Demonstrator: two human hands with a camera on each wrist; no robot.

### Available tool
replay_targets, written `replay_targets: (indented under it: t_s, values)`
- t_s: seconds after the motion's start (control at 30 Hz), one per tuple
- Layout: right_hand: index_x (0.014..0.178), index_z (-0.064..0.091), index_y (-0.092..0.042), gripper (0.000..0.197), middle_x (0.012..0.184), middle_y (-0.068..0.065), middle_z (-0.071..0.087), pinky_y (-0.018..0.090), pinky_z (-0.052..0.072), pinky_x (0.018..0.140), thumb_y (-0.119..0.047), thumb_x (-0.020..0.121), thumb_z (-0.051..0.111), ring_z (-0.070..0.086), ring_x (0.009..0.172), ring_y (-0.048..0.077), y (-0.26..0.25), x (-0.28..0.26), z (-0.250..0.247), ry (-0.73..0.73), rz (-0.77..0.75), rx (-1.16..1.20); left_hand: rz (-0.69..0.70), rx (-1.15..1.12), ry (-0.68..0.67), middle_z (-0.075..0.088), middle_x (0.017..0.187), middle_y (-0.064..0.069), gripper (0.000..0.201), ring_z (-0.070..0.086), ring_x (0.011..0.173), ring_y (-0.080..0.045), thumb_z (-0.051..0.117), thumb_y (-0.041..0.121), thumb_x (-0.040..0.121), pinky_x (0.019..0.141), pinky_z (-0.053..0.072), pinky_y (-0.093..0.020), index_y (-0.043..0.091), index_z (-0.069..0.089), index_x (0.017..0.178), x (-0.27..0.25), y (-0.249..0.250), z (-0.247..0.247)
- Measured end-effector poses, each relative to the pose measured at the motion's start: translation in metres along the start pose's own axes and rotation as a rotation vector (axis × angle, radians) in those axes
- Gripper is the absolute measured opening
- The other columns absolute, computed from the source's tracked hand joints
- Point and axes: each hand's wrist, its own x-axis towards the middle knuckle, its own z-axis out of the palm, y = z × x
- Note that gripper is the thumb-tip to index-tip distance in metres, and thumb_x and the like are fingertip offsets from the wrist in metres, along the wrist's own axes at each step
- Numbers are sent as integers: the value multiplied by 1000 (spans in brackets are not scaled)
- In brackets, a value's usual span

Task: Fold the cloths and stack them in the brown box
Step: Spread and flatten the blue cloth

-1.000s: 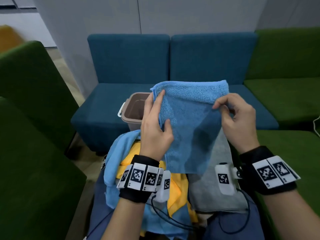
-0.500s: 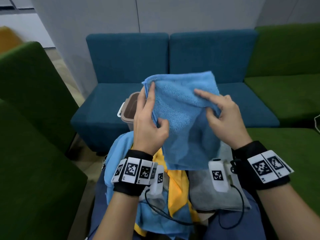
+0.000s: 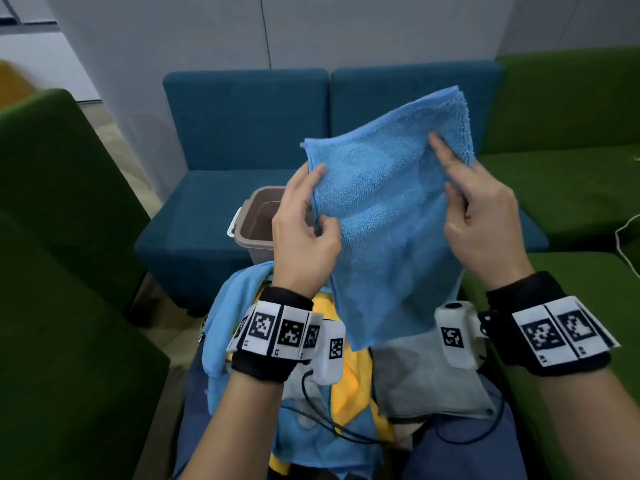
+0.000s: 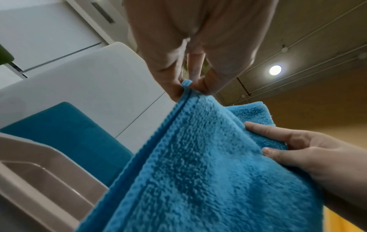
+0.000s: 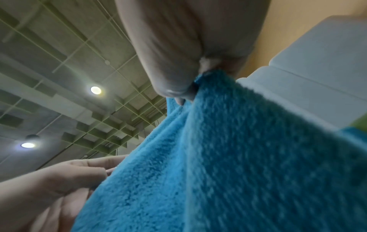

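A blue terry cloth (image 3: 388,216) hangs folded in the air above my lap, held by both hands. My left hand (image 3: 304,230) pinches its left edge between thumb and fingers; the left wrist view shows the same cloth (image 4: 198,164) with its hem pinched. My right hand (image 3: 478,216) grips the right side, forefinger lying along the front, thumb behind; the right wrist view shows the cloth (image 5: 228,157) bunched there. The brown box (image 3: 256,220) stands on the blue sofa seat behind my left hand, partly hidden. A light blue cloth (image 3: 228,323), a yellow cloth (image 3: 349,386) and a grey cloth (image 3: 426,382) lie on my lap.
A blue sofa (image 3: 242,133) faces me with the box on its seat. Green armchairs (image 3: 62,271) flank me on the left and a green sofa (image 3: 571,140) on the right. Cables (image 3: 332,431) from the wrist cameras run over my lap.
The head view has come closer. The cloth's upper right corner has risen and tilted up to the right, and my right hand has moved right to the cloth's right side. My left hand keeps its pinch.
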Motion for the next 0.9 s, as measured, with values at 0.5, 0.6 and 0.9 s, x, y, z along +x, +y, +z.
replay_targets:
  t_s: [0.5,0.6,0.9]
  values:
    - [146,42,-28,60,89,10,58,32,41,71,-7,93,59,58,81,29,90,-80,24,-360,262,-87,-181,248,-379,6,156,9,87,8,139,5,68,-1,81,114,10,-8,8,18,152,-79,-77,51]
    - [149,37,-28,60,119,14,62,32,44,86,-11,95,58,59,102,29,117,-106,38,-521,409,-74,-320,322,-538,6,155,14,84,11,142,-1,66,1,85,106,3,2,10,16,152,-92,-102,65]
    - [151,33,-26,61,147,10,46,31,36,106,-17,96,58,46,132,28,171,-99,56,-611,556,-63,-357,681,-845,-4,161,-1,82,53,118,-31,53,-1,86,79,52,-38,12,7,153,-69,-133,108]
